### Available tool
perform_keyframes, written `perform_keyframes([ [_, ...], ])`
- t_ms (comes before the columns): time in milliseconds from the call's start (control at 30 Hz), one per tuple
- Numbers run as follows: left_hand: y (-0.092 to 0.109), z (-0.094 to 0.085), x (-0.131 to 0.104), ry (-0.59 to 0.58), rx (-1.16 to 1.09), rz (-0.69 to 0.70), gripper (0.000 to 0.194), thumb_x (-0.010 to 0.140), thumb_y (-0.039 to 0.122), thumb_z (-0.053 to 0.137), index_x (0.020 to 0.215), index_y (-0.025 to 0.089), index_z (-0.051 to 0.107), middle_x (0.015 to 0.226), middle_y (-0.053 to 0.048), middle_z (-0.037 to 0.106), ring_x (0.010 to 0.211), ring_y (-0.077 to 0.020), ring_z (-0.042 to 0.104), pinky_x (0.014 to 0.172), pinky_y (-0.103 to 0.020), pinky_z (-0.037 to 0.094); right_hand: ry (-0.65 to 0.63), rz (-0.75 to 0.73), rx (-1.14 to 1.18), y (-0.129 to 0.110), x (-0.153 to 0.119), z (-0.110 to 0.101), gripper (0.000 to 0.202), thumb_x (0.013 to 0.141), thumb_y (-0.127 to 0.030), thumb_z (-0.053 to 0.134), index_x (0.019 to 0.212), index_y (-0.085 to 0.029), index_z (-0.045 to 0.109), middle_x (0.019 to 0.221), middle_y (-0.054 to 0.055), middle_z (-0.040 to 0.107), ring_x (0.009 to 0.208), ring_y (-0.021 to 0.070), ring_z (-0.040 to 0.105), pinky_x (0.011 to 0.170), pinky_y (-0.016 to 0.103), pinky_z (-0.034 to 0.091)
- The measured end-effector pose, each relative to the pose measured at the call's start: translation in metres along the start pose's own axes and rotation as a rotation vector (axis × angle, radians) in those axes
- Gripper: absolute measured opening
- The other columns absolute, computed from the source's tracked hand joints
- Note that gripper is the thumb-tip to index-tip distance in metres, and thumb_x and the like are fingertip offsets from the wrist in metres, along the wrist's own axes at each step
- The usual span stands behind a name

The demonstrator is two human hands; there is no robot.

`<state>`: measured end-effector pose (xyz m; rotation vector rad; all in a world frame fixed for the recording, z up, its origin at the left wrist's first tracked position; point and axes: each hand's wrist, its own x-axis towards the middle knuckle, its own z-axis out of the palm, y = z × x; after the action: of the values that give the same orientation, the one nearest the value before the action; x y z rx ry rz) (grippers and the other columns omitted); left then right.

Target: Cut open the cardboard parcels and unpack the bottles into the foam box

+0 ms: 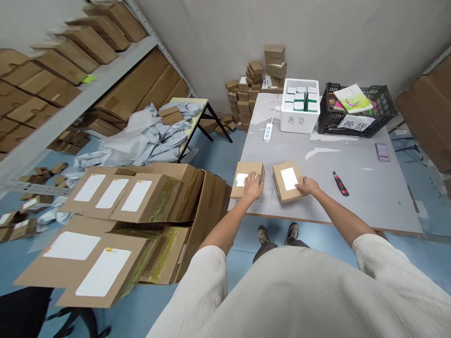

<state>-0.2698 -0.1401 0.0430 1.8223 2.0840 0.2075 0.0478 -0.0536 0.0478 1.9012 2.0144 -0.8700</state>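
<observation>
My left hand (253, 186) lies on top of a cardboard box (243, 168) near the table's front left corner, its fingers spread over part of the white label. Just to the right, a second cardboard box (283, 187) sits slightly turned, with a white label on its upper face; another layer of cardboard shows beneath it. The right edge of that box is gripped by my right hand (307, 185), thumb on top and the other fingers partly hidden. A red and black utility knife (340, 184) lies on the table to the right of my right hand.
On the grey table (373, 202) stand a white foam box (299, 123) of small cartons and a black crate (382, 105) with booklets. A power strip (268, 133) lies at its left. Large labelled cartons (134, 197) are stacked to my left, beside shelving (105, 70).
</observation>
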Motion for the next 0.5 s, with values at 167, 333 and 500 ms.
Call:
perform_keyframes([
  [167,-0.038,-0.008,-0.015,-0.195,0.010,-0.052,0.078,0.098,0.056,0.059,0.165,0.021,0.038,0.180,-0.020,0.023,0.168,-0.0401,0.017,0.134,-0.063,0.017,0.025,0.030,0.016,-0.025,-0.009,0.017,0.064,0.092,-0.066,0.068,0.129,-0.013,0.069,0.128,0.024,0.074,0.116,0.0371,0.072,0.085,0.040,0.057],
  [333,-0.068,-0.009,-0.017,-0.362,0.040,0.192,0.124,0.076,0.058,0.086,0.173,0.025,0.016,0.183,-0.019,0.004,0.170,-0.0409,0.003,0.135,-0.060,0.012,0.049,0.037,0.052,-0.059,-0.016,0.039,0.059,0.096,-0.062,0.066,0.127,-0.012,0.071,0.128,0.023,0.075,0.117,0.0364,0.072,0.085,0.037,0.056],
  [500,-0.081,-0.008,-0.004,-0.353,0.071,0.281,0.111,0.081,0.044,0.086,0.171,0.027,0.023,0.183,-0.018,0.010,0.170,-0.0401,0.006,0.135,-0.061,0.015,0.085,0.063,0.101,-0.081,-0.019,0.053,0.052,0.101,-0.055,0.061,0.130,-0.014,0.071,0.131,0.020,0.076,0.119,0.0330,0.072,0.086,0.034,0.054],
])
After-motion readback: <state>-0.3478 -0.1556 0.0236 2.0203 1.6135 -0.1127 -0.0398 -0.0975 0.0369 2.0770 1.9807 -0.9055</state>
